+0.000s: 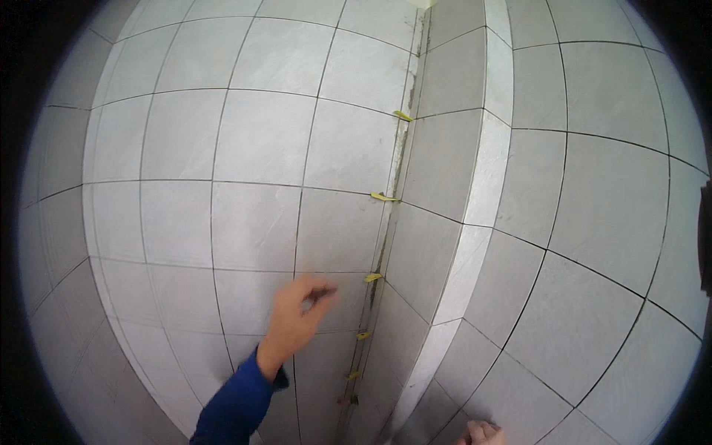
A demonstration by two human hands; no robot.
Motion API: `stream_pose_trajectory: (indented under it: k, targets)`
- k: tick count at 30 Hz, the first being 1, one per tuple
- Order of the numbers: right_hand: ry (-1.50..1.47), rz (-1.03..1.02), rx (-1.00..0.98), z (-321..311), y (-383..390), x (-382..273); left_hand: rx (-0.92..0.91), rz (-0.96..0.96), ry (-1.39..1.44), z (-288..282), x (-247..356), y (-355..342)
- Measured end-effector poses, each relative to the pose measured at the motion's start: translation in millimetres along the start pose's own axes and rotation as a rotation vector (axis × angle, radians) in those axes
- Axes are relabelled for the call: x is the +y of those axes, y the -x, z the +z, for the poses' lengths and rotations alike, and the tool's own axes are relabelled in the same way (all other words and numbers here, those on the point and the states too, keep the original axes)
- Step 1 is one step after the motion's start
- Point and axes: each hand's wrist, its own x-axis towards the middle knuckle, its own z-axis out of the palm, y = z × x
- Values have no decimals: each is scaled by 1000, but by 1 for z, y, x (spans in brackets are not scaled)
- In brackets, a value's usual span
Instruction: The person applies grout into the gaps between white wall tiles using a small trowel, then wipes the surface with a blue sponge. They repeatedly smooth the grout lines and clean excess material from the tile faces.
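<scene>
My left hand [295, 315], in a blue sleeve [236, 404], is raised before the tiled wall, just left of the inner corner. Its thumb and fingers curl together in a pinch, and motion blur hides whatever may be between them. Closest to the fingertips is a yellow tile wedge [372, 278] stuck in the corner joint. Higher in that joint sit another yellow wedge [383, 196] and a top wedge [403, 116]. My right hand [482, 433] shows only partly at the lower edge, fingers bunched against the right-hand tiles; what they hold, if anything, is hidden.
Large grey tiles [263, 137] with dark joints cover the walls. Rough mortar shows in the corner gap [401, 159]. A pale vertical edge strip [475, 200] juts out right of the corner. Lower down are more yellow wedges [363, 336] and a small reddish piece [344, 401].
</scene>
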Motion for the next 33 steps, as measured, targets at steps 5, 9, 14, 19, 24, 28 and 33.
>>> stream_pose_trajectory:
  k: [5,9,14,19,24,28,33]
  targets:
    - [208,23,-54,7,9,2,-184,-302,127,-29,-41,79]
    - [357,86,-50,17,-4,-6,-370,-315,265,-50,-81,114]
    - [273,156,137,47,-102,-23,-494,-387,421,-63,-126,143]
    - [570,-233,236,66,-285,-45,-787,-150,487,-70,-160,142]
    - [825,-572,287,91,-460,-54,-857,-225,491,-83,-151,134]
    - [1155,-470,68,113,-548,-36,-822,-298,572,-92,-142,126]
    - [1358,-350,-16,137,-585,-17,-829,-307,630,-89,-155,114]
